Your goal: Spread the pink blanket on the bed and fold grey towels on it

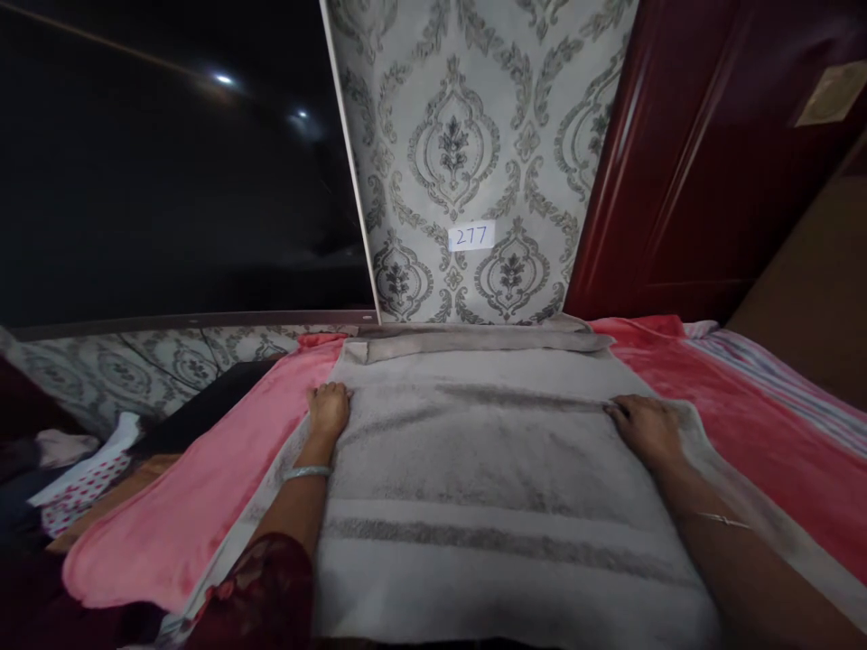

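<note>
Grey towel (488,451) lay on the pink blanket (203,487); my left hand (329,406) and right hand (643,429) pressed flat on it, well apart, gripping nothing.

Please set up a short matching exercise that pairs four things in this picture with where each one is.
Things:
1. left hand
2. right hand
3. pink blanket
4. paper label

Places:
a. on the patterned wall
b. palm down on the grey towel's right edge
c. under the grey towel, spread over the bed
d. palm down on the grey towel's left edge

Pairs: 1-d, 2-b, 3-c, 4-a
</note>
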`<control>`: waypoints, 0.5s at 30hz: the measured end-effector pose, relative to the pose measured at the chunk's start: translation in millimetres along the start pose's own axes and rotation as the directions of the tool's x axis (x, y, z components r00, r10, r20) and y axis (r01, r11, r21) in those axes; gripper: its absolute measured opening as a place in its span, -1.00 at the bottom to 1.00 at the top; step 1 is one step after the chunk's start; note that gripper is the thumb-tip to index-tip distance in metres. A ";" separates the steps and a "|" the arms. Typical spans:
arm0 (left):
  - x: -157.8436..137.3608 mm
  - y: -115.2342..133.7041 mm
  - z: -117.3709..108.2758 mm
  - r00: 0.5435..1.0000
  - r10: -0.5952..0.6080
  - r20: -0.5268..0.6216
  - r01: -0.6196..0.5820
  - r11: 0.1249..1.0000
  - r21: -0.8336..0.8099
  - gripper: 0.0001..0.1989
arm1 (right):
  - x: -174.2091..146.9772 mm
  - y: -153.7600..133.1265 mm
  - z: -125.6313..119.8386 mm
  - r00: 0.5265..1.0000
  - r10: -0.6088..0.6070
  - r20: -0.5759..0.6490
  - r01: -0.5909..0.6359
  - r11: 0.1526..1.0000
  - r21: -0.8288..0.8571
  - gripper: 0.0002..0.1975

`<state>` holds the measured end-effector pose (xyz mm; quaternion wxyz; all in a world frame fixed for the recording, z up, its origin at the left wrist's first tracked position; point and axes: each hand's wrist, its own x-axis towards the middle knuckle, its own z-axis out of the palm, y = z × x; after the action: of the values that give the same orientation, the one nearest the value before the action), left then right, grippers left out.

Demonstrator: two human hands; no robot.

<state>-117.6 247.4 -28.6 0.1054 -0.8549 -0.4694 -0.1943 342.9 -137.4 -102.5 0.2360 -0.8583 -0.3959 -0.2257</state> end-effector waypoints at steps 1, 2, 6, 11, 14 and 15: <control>-2.6 -0.5 -2.9 1.000 -0.008 -0.028 0.008 1.000 -0.008 -0.73 | -2.4 -2.2 -4.9 1.000 -0.003 -0.010 0.003 1.000 0.016 -0.61; -5.3 -1.7 -6.2 0.998 -0.021 -0.064 0.020 1.000 -0.018 -0.73 | -5.2 -4.1 -10.6 0.999 -0.005 -0.032 0.006 0.999 0.037 -0.60; -16.4 -11.2 -28.5 0.975 -0.067 -0.211 0.058 0.997 -0.051 -0.73 | -15.2 -10.4 -43.7 0.987 0.014 -0.160 0.007 0.991 0.134 -0.67; -22.6 -28.3 -91.0 0.959 -0.025 -0.283 0.014 0.999 -0.040 -0.78 | -10.2 -24.0 -116.8 0.967 0.134 -0.217 -0.099 0.981 0.168 -0.70; -23.9 -41.9 -141.6 0.920 -0.022 -0.392 0.010 0.999 -0.034 -0.76 | -1.9 -26.4 -169.5 0.936 0.200 -0.290 -0.162 0.975 0.149 -0.66; -24.9 -46.7 -158.9 0.901 -0.026 -0.433 0.012 0.999 -0.035 -0.74 | 0.4 -23.4 -185.7 0.924 0.222 -0.312 -0.179 0.971 0.162 -0.66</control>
<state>-206.2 196.0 103.9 0.1915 -0.7874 -0.4394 -0.3877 287.4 -232.1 49.2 0.3758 -0.8275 -0.2751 -0.3136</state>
